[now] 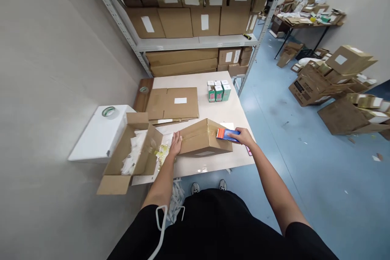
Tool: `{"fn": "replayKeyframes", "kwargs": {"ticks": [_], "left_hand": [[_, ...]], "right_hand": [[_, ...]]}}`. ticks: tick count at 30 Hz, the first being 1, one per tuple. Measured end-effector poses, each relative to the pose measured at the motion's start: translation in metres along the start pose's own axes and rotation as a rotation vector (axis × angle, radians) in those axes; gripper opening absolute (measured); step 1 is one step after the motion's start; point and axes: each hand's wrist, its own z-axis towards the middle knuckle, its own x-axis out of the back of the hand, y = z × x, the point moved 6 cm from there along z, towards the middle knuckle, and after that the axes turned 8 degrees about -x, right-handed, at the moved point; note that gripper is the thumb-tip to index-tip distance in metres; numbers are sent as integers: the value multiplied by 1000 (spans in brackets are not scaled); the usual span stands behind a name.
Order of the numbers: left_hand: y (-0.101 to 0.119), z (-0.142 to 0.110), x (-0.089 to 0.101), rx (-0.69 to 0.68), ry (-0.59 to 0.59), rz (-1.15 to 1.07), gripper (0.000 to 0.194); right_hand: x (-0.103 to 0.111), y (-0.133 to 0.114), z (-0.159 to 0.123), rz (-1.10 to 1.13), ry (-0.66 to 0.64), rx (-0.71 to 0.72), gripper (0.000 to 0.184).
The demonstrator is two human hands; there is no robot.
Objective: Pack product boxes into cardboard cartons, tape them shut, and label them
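A closed cardboard box (195, 136) lies on the table in front of me, with clear tape along its top seam and over the right edge. My left hand (176, 144) rests flat against the box's left end, fingers stretched out. In my right hand (243, 136) is a blue tape dispenser (230, 134) with an orange head. That head touches or nearly touches the right end of the box. A white label is partly visible on the box's near side. Behind the dispenser lies a white paper (227, 125), partly hidden.
Flattened cartons (172, 103) and several small green-and-white boxes (218, 91) lie farther back on the table (210, 109). At left stands an open carton (141, 146) with white packing inside, beside a white box (94, 136) bearing a tape roll. Loaded shelving (195, 42) stands behind.
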Motion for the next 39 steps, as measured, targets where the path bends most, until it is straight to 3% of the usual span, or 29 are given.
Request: {"fn": "replayKeyframes", "kwargs": {"ticks": [5, 9, 13, 16, 21, 24, 27, 34, 39], "left_hand": [[-29, -15, 20, 125, 36, -29, 61], [-38, -19, 43, 200, 75, -39, 62], [-20, -10, 68, 103, 103, -141, 58], [3, -4, 83, 6, 147, -379, 67], [18, -4, 92, 21, 79, -376, 74], [22, -6, 86, -4, 77, -428, 68], [32, -8, 67, -31, 76, -495, 61], [73, -15, -3, -43, -19, -669, 55], [88, -16, -20, 87, -30, -536, 59]], "right_hand": [[-19, -77, -8, -126, 10, 12, 53], [-40, -135, -13, -234, -6, 11, 49], [-67, -179, -17, -318, -12, 18, 49], [-86, -201, -18, -363, -30, 34, 53], [-102, -226, -17, -411, -28, 48, 58], [-100, -232, -14, -449, -31, 57, 61], [-90, -227, -9, -497, -27, 59, 63], [-57, -177, -1, -553, -69, -19, 62], [-46, -154, 3, -560, -76, -35, 63]]}}
